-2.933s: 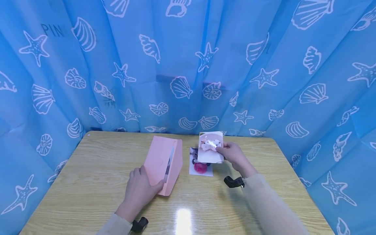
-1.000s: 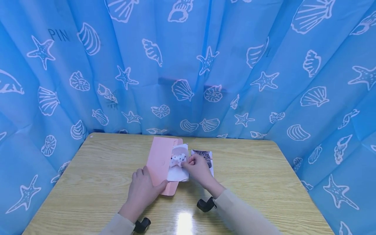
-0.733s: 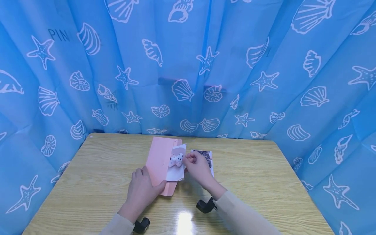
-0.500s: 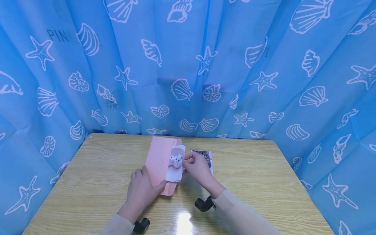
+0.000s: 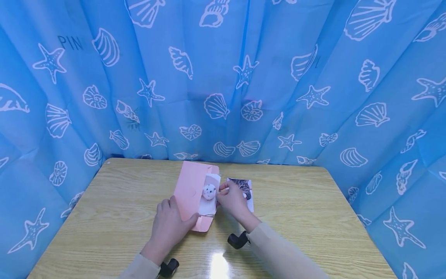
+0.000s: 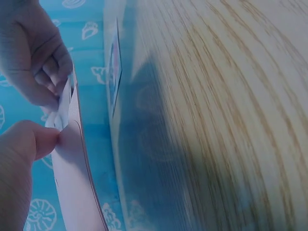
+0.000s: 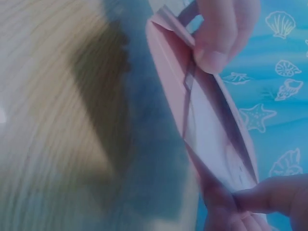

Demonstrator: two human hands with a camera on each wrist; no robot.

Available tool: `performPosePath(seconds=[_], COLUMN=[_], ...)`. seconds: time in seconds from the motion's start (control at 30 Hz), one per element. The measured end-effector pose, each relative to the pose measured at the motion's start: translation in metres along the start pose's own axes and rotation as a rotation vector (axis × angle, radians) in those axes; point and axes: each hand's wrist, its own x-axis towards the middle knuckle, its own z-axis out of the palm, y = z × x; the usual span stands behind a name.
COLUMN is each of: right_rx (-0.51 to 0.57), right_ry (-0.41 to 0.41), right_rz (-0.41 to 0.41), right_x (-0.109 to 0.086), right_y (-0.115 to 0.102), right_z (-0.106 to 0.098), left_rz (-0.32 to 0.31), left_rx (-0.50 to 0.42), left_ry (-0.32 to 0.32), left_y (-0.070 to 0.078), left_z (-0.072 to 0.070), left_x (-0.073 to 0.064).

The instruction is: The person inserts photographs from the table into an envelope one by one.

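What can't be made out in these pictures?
Head: inner part of the white card, inside the pink envelope.
Head: part of the cat picture, behind the right hand.
Right wrist: rest of the left hand, past the top edge.
Left wrist: the cat picture's print, nearly edge-on.

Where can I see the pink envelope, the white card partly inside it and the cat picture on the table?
Pink envelope [image 5: 189, 190]: head view, middle of its front panel.
White card [image 5: 209, 195]: head view, middle of its exposed face.
Cat picture [image 5: 245, 187]: head view, its uncovered upper part.
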Motion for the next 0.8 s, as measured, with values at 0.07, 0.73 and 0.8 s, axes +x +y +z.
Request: performPosePath(seconds=[0.07, 0.73, 0.8], right_rx=[0.03, 0.155, 0.147], right_ry=[-0.006, -0.03, -0.031], right_rz=[0.001, 0.04, 0.046], right_x=[0.0, 0.006, 0.006], right_y=[0.002, 0.002, 0.002], right_z=[0.004, 0.029, 0.03], left_rz=[0.0, 0.047, 0.052], left_rx=[-0.005, -0.025, -0.024], left_ry=[-0.001, 0.058, 0.061], left_y=[0.0, 0.002, 0.002], left_z=[0.0, 0.004, 0.003], left_x=[0.0, 0.001, 0.001])
